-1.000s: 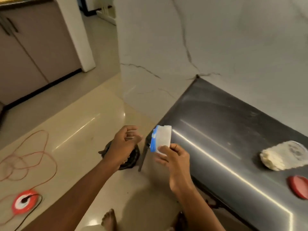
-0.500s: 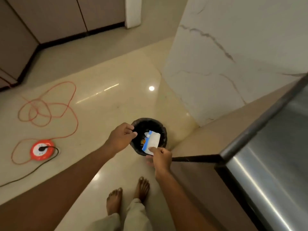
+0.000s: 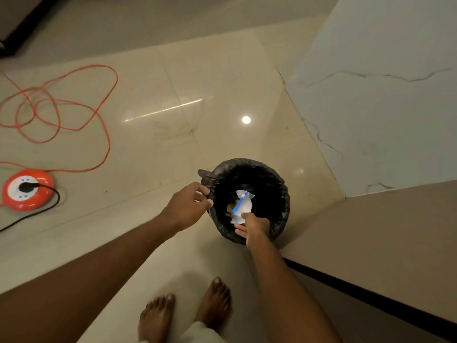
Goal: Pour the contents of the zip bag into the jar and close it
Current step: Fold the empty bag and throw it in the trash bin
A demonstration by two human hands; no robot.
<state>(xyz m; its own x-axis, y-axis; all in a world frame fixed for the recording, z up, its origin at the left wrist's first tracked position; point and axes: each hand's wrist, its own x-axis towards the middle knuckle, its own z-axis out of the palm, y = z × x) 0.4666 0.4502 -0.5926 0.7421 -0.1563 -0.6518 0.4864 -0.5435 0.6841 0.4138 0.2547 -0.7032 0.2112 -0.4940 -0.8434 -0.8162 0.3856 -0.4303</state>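
The zip bag (image 3: 241, 206), clear with a blue zip strip, hangs crumpled inside the mouth of a small round bin with a black liner (image 3: 277, 191) on the floor. My right hand (image 3: 254, 226) reaches over the bin's near rim and pinches the bag's lower end between thumb and fingers. My left hand (image 3: 188, 206) sits at the bin's left rim with its fingers curled, the fingertips against the liner's edge. Some orange scraps lie in the bin under the bag. The jar is out of view.
An orange extension reel (image 3: 26, 189) with a black plug and loops of orange cable (image 3: 74, 107) lies on the tiled floor at the left. A marble-clad wall (image 3: 383, 107) and a cabinet side (image 3: 383, 243) close off the right. My bare feet (image 3: 185, 313) are below.
My view swung from the steel counter down to the floor bin. My right hand carried the zip bag from counter height down into the bin's mouth, and my left hand came to the rim.
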